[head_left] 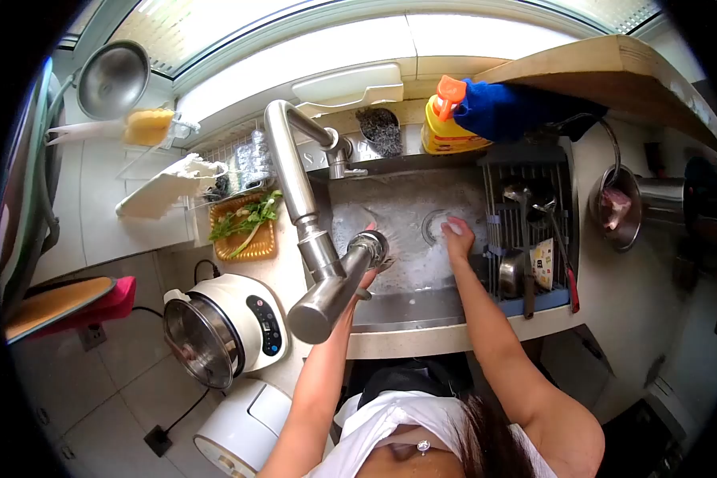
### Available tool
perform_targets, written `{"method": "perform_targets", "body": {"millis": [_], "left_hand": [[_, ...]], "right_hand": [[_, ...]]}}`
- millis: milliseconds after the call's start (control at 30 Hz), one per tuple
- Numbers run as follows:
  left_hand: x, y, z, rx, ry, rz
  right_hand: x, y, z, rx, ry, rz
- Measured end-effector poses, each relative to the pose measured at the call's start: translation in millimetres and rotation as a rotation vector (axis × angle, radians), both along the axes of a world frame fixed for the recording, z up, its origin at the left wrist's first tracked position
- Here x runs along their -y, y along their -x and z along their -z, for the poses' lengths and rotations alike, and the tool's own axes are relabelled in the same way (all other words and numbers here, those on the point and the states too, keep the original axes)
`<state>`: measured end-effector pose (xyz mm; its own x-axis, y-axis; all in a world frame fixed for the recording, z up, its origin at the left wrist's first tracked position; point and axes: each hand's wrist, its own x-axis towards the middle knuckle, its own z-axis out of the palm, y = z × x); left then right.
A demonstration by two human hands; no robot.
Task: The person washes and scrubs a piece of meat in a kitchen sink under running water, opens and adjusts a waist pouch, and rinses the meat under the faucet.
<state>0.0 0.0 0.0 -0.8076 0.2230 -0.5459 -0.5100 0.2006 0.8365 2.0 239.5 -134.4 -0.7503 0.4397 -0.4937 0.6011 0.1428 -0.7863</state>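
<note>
Both my arms reach down into a stainless steel sink (407,317) with wet, foamy water on its bottom. My right hand (460,241) is low in the basin beside the round drain (434,229). Its fingers are curled around something small and whitish that I cannot make out. My left hand (370,275) is in the left part of the sink, mostly hidden behind the head of the metal faucet (320,259). Only a fingertip and part of the hand show, so its grip is not visible.
A dish rack (494,195) with ladles lies across the sink's right side. Behind the sink stand a yellow bottle (446,131) with an orange cap and a dark scouring pad (381,131). Leafy greens (247,223) fill a basket at left, above a cream electric cooker (251,319).
</note>
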Motion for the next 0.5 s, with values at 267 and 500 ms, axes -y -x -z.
{"method": "perform_targets", "body": {"millis": [267,500], "left_hand": [[28,-18,59,-0.090,0.089,-0.165],[30,-27,19,-0.218,0.214,-0.127]], "right_hand": [[70,4,-70,-0.141,1.084,0.326],[103,3,-115,-0.220,1.316,0.293]]}}
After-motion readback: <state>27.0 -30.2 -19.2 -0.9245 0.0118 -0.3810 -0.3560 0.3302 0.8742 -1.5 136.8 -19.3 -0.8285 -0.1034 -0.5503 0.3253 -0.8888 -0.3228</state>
